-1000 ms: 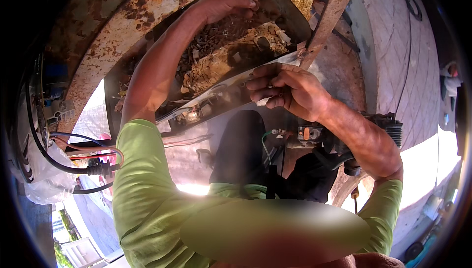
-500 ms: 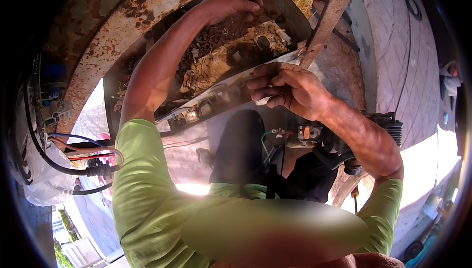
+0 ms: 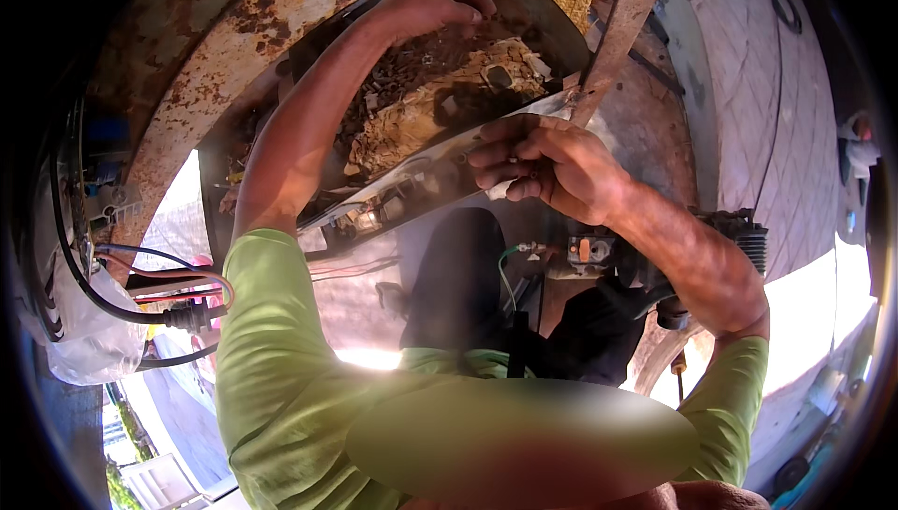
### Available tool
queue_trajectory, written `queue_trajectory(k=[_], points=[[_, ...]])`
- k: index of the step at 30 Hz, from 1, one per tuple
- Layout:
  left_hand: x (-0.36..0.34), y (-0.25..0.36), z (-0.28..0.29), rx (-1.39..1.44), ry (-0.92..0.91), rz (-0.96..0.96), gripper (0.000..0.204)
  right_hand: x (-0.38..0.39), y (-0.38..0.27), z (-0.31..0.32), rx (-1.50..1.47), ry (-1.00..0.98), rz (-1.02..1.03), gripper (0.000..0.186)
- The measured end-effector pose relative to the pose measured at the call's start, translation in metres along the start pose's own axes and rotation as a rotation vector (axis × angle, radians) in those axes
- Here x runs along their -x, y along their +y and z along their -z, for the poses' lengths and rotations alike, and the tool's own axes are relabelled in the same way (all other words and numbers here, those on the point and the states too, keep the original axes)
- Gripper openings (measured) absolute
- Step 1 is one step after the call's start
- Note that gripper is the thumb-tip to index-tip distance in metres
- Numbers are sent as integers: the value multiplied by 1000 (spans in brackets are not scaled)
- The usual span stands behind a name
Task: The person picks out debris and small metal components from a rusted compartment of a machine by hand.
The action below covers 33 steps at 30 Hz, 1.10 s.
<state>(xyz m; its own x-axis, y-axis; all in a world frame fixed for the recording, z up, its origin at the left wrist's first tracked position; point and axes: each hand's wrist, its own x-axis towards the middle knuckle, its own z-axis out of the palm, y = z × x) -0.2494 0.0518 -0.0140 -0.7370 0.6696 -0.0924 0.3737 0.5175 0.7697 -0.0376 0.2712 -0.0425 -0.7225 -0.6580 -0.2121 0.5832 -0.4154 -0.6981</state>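
Observation:
My left hand (image 3: 440, 5) is stretched over the far part of a dark metal tray (image 3: 524, 5). Its thumb and fingers are drawn together above a heap of small loose parts (image 3: 412, 65); whatever they pinch, if anything, is too small to make out. Just beyond the tray's near edge, my right hand (image 3: 561, 168) is raised palm up with its fingers curled. One or two tiny round bits seem to show among those fingers, but I cannot tell their kind. Torn brown cardboard (image 3: 421, 122) lies in the tray among the parts, between my two hands.
A rusty curved metal plate (image 3: 224, 65) arches along the tray's left side. A rusty bar (image 3: 625, 28) slants past its right corner. Below my right forearm sits a dark machine with a finned housing (image 3: 748, 246). Cables (image 3: 131, 313) and a clear plastic bag (image 3: 94, 332) hang at left.
My left hand's fingers have shifted slightly and look more bent over the heap. The right hand stays almost where it was, still curled.

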Motion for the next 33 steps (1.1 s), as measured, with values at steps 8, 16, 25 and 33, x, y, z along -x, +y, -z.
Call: queue_trajectory(k=[8,16,25,33], points=[[17,42,-10,145,-134,-120,20,-3,-3,1,-124,16,29,49],[48,88,-43,133,-451,-238,16,-7,-2,7,-213,-31,53,76],[51,99,-45,28,-475,-287,13,-4,-9,-1,-213,-36,35,78],[49,95,-45,-86,-457,-371,13,-5,-10,-2,-174,-11,13,83]])
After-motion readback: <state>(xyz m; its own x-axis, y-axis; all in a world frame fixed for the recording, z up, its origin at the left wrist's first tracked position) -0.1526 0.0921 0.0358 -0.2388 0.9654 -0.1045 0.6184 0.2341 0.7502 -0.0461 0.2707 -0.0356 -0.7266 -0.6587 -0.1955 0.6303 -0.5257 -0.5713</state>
